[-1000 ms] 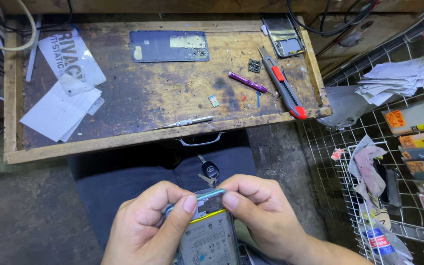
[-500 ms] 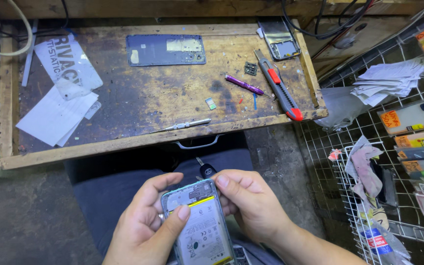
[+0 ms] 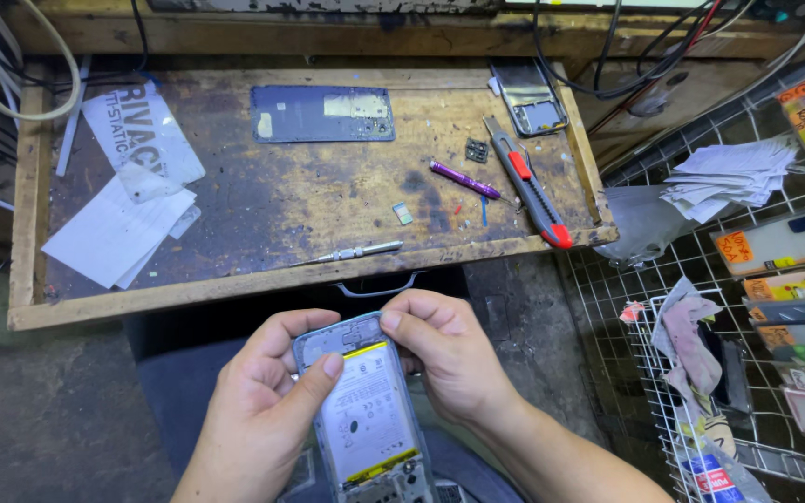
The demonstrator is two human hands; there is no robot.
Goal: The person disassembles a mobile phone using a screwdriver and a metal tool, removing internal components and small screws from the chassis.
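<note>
An opened phone [image 3: 363, 410] with its back off shows a white battery edged in yellow. It lies face down over my lap, below the wooden worktop [image 3: 235, 224]. My left hand [image 3: 258, 405] grips its left side, thumb laid across the top part. My right hand [image 3: 444, 354] pinches the phone's top right corner with its fingertips. The removed dark back cover [image 3: 322, 114] lies flat at the far middle of the worktop.
On the worktop lie a silver screwdriver [image 3: 356, 252], a purple tool [image 3: 464, 179], a grey-and-red utility knife [image 3: 527, 182], a phone frame [image 3: 529, 98] and white papers [image 3: 118, 228]. A wire rack [image 3: 747, 307] with packaged goods and a rag stands at the right. Cables hang behind.
The phone has been tilted up so its battery side faces the camera. My right fingers stayed at its top edge, and the view shifted slightly.
</note>
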